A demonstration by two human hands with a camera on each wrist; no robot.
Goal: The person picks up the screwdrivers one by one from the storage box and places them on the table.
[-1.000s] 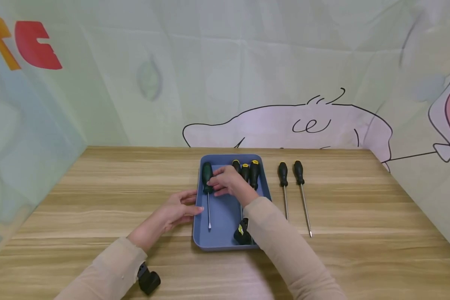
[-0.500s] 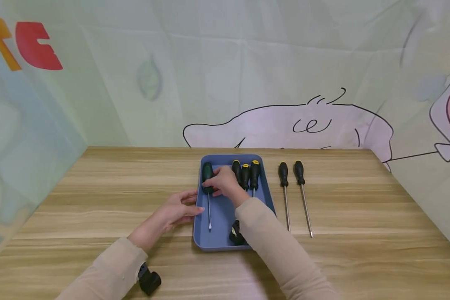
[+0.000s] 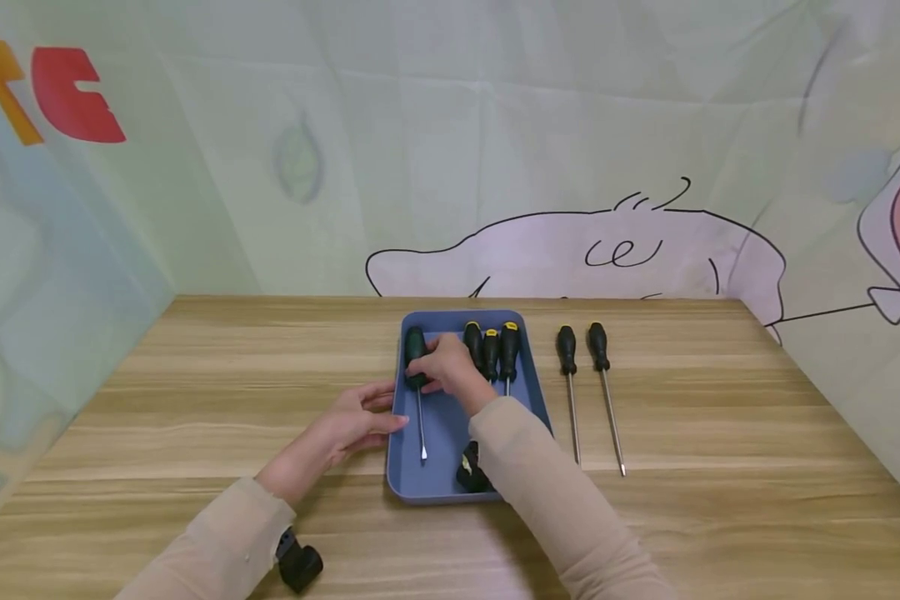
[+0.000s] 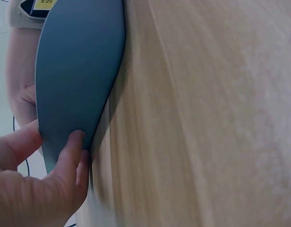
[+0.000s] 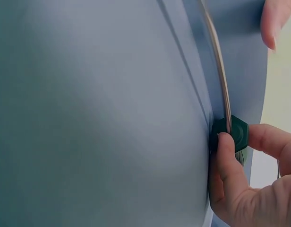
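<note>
My right hand pinches the dark green handle of a screwdriver at the left side of a blue tray. In the right wrist view, thumb and fingers grip the hexagonal collar of the handle, just behind the steel shaft. My left hand holds the tray's left wall, thumb over the rim and fingertips against the outside. Several black screwdrivers with yellow ends lie along the tray's right side, their lower parts hidden by my right arm.
Two black-handled screwdrivers lie side by side on the wooden table, right of the tray. Behind the table hangs a printed cloth. A small black camera sits at my left wrist.
My right hand has shifted slightly left and closed on the green handle. The tip of that screwdriver has swung a little to the right. My left hand stays where it was.
</note>
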